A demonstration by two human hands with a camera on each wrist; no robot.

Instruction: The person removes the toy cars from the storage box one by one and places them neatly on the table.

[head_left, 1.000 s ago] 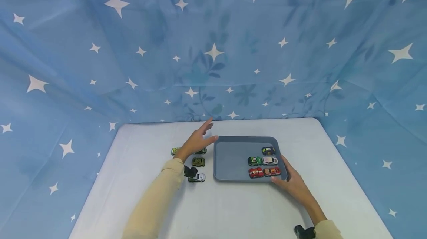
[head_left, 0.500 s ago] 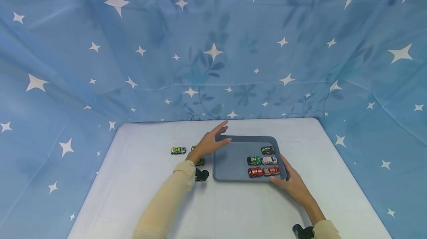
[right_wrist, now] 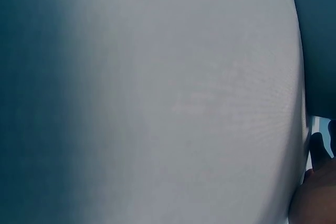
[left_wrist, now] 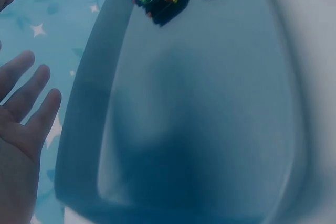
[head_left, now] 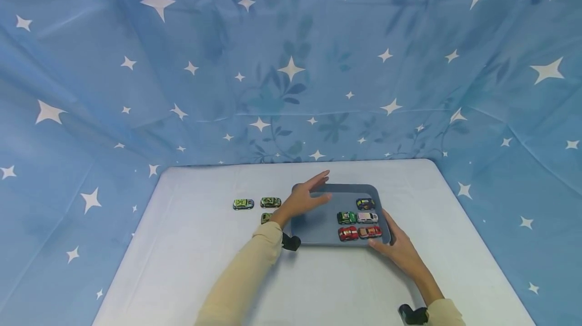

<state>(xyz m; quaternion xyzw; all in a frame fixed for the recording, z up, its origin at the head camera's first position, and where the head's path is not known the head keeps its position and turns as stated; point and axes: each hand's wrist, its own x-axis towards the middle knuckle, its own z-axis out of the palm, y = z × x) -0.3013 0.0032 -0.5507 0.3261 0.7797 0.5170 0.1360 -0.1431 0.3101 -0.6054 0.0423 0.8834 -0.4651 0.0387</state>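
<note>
My left hand [head_left: 303,202] hovers over the left part of a grey-blue tray [head_left: 323,237], fingers apart and holding nothing. In the left wrist view its spread fingers [left_wrist: 39,90] show beside the tray's long wall. My right hand [head_left: 400,252] holds the tray's near right corner, thumb at the front rim and fingers along the right side. Toy cars fill the tray's right part: a dark blue one [head_left: 365,203], a green one [head_left: 346,218], a white one [head_left: 367,218], a red one [head_left: 348,233] and an orange-red one [head_left: 370,232].
Left of the tray, a yellow-green toy car [head_left: 243,204], a camouflage-green one [head_left: 271,202] and a partly covered olive one [head_left: 265,218] stand on the white table [head_left: 191,245]. A blue curtain with stars [head_left: 291,113] hangs behind the table.
My left hand has moved right from above the loose cars to over the tray, uncovering the camouflage-green car. A white car at the near left has gone behind the left arm. The right hand stays put.
</note>
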